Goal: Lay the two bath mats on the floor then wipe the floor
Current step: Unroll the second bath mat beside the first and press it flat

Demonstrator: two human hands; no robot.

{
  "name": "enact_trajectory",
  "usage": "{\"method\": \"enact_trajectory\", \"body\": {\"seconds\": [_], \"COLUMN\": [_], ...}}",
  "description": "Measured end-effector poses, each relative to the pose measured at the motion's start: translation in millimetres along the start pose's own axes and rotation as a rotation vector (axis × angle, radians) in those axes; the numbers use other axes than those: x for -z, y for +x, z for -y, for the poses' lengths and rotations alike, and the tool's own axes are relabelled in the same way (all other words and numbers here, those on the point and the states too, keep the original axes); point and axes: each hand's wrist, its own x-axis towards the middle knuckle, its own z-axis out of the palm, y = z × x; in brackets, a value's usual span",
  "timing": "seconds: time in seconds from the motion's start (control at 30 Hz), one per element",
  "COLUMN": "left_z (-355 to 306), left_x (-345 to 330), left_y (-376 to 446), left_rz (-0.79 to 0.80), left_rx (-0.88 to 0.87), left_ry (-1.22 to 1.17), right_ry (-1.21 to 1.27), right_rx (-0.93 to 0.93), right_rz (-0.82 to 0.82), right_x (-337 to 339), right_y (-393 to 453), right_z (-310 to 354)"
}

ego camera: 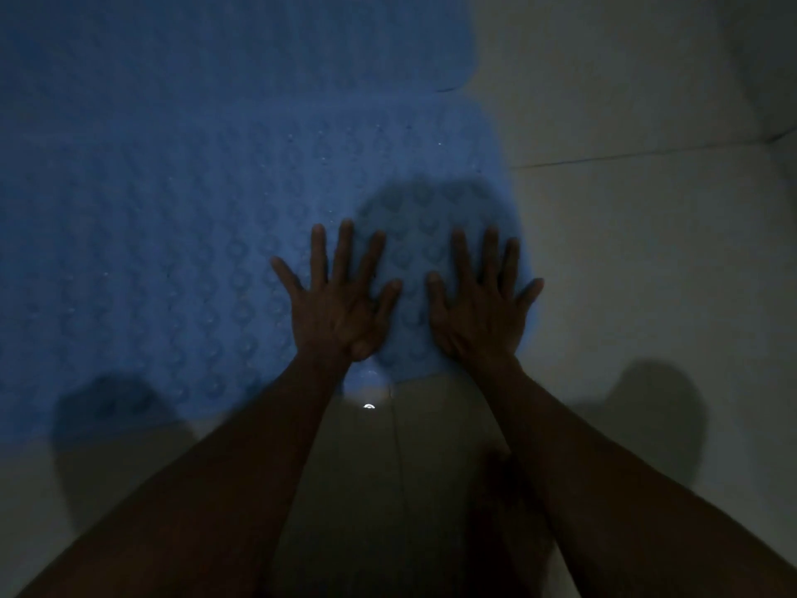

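A blue bath mat (pixel 194 235) with a raised bubble pattern lies flat on the pale tiled floor (pixel 625 261), filling the left and middle of the head view. A second blue mat (pixel 258 49) lies beyond it, its edge meeting the first near the upper right. My left hand (pixel 338 304) rests palm down on the near mat's right part, fingers spread. My right hand (pixel 481 306) lies flat beside it, close to the mat's right edge, fingers spread too. Neither hand holds anything. The scene is dim.
Bare tile runs along the right side and the near edge, with grout lines (pixel 604 159) crossing it. A small bright glint (pixel 369 406) shows on the floor between my forearms. A wall corner (pixel 772 135) rises at the far right.
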Motion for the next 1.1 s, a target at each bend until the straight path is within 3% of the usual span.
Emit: {"method": "enact_trajectory", "body": {"seconds": [0.27,0.67,0.77,0.93,1.1], "left_z": [-4.1,-5.4,-0.5,19.0,32.0], "left_x": [-1.9,14.7,27.0,36.9,54.2], "left_y": [1.5,10.0,31.8,84.7,154.4], "left_rz": [0.002,0.027,-0.051,-0.07,-0.119], "left_rx": [0.044,0.032,0.007,0.039,0.056], "left_ry": [-0.007,0.009,0.065,-0.028,-0.073], "right_ry": [-0.01,0.041,0.022,0.078,0.034], "right_rx": [0.0,-0.038,-0.038,0.071,0.202], "right_rz": [-0.082,-0.059,-0.139,-0.046,-0.097], "right_x": [-7.6,4.2,14.7,21.9,35.7], "right_y": [2.5,19.5,44.8,97.6,165.8], "right_z": [-1.8,8.0,22.3,52.1,77.8]}}
